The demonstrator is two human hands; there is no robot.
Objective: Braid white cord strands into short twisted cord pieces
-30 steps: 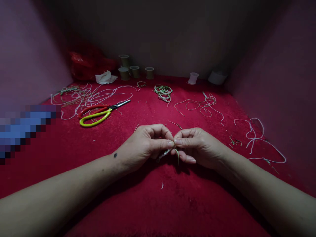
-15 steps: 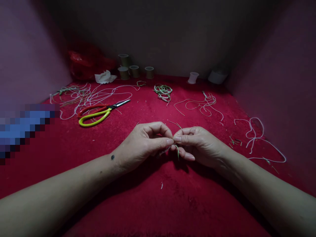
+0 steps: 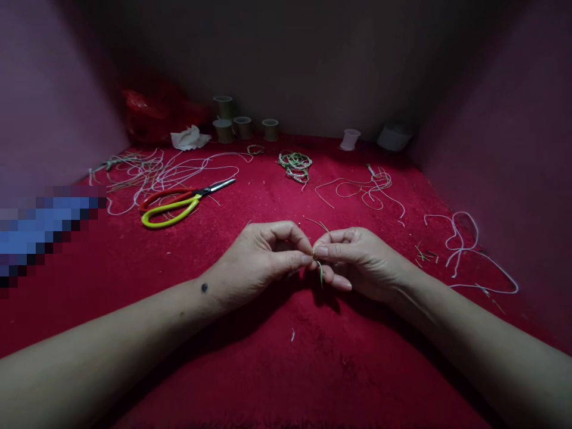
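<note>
My left hand (image 3: pixel 272 253) and my right hand (image 3: pixel 357 256) meet at the middle of the red cloth, thumb and forefinger of each pinched together. Between them is a thin green cord (image 3: pixel 320 275), its short end hanging down below the right thumb. Both pinches close on this cord where the fingertips nearly touch; most of it is hidden by the fingers. The right hand's lower fingers stretch out under the cord. Scissors (image 3: pixel 187 202) with one red and one yellow handle lie beyond my left hand, blades pointing right.
Tangled pale cords (image 3: pixel 156 170) lie at the far left. Braided green-white cord (image 3: pixel 295 165) is coiled at the back, near several thread spools (image 3: pixel 270 130). Loose cords (image 3: pixel 375 189) and a white cord (image 3: pixel 465 247) lie right. A red plastic bag (image 3: pixel 156 113) sits by the back wall.
The hands stay nearly in place. The pale strand seen under the left thumb is now mostly hidden, and the hanging green end has shifted slightly left.
</note>
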